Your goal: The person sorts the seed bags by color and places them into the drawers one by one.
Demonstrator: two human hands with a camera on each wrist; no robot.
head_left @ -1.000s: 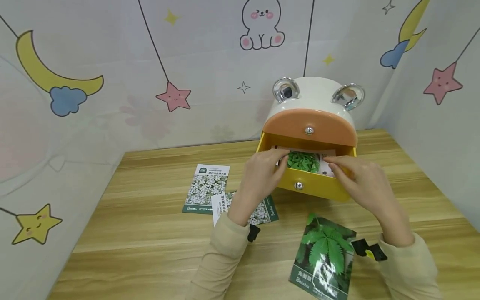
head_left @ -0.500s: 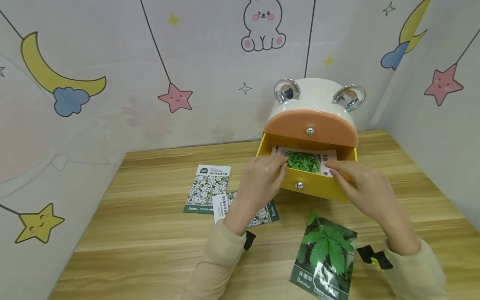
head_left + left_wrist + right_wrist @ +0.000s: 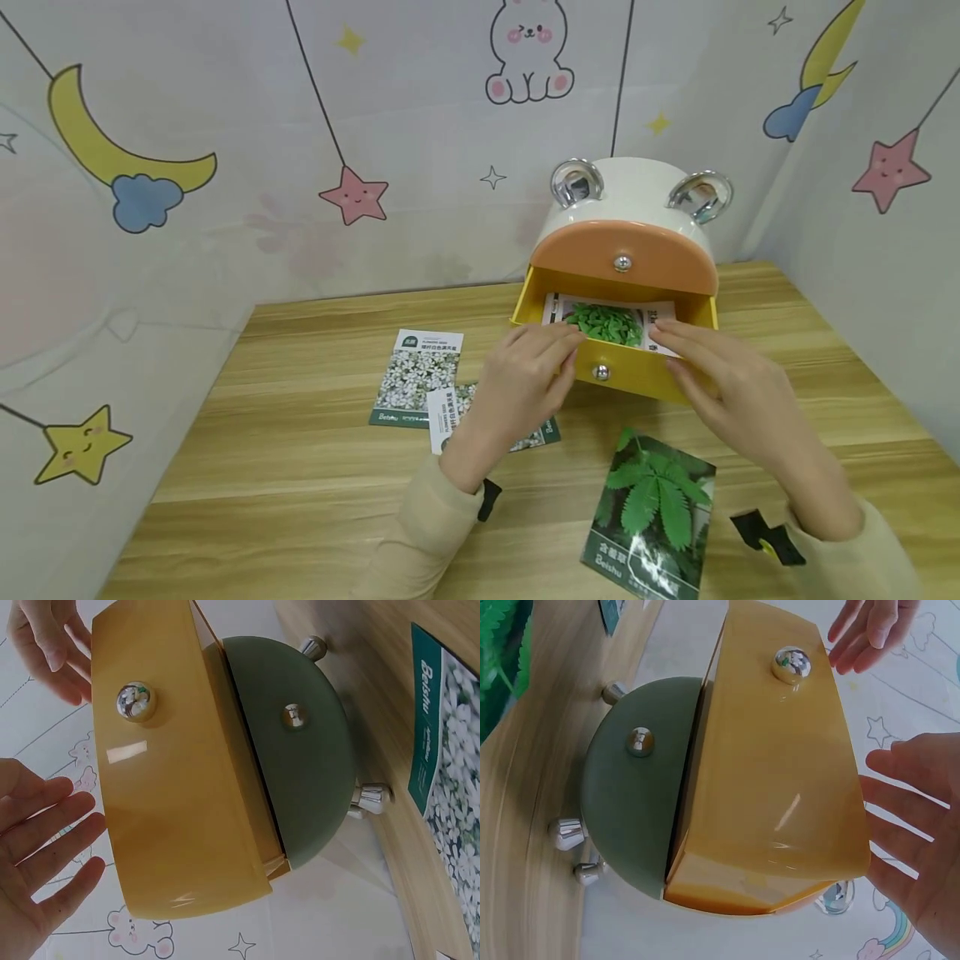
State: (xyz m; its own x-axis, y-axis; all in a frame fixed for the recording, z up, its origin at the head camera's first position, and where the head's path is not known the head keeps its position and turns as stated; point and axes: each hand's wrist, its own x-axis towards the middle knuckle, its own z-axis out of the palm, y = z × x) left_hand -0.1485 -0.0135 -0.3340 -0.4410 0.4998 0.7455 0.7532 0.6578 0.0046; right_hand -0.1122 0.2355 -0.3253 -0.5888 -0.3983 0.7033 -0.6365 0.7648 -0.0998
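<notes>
A seed packet with a picture of green leaves (image 3: 604,323) lies inside the pulled-out yellow drawer (image 3: 643,382) of a small animal-shaped cabinet (image 3: 637,187). My left hand (image 3: 521,371) hovers at the left part of the drawer's front edge, and my right hand (image 3: 738,383) is at the right part. Both hands have loosely extended fingers with nothing pinched between them. In the left wrist view, spread fingers (image 3: 56,825) reach toward the drawer's upper edge. The right wrist view has straight fingers (image 3: 900,825) beside that same edge.
Two white-flower seed packets overlap left of the cabinet, one flat packet (image 3: 416,375) partly under the other. A mimosa-leaf packet (image 3: 652,517) lies in front on the wooden table (image 3: 300,500). Below the yellow drawer is a closed green drawer (image 3: 300,765). A patterned cloth wall stands behind.
My fingertips have come off the leaf packet, which now lies in the drawer. Both hands have drawn back slightly toward the drawer's front edge, fingers straightening.
</notes>
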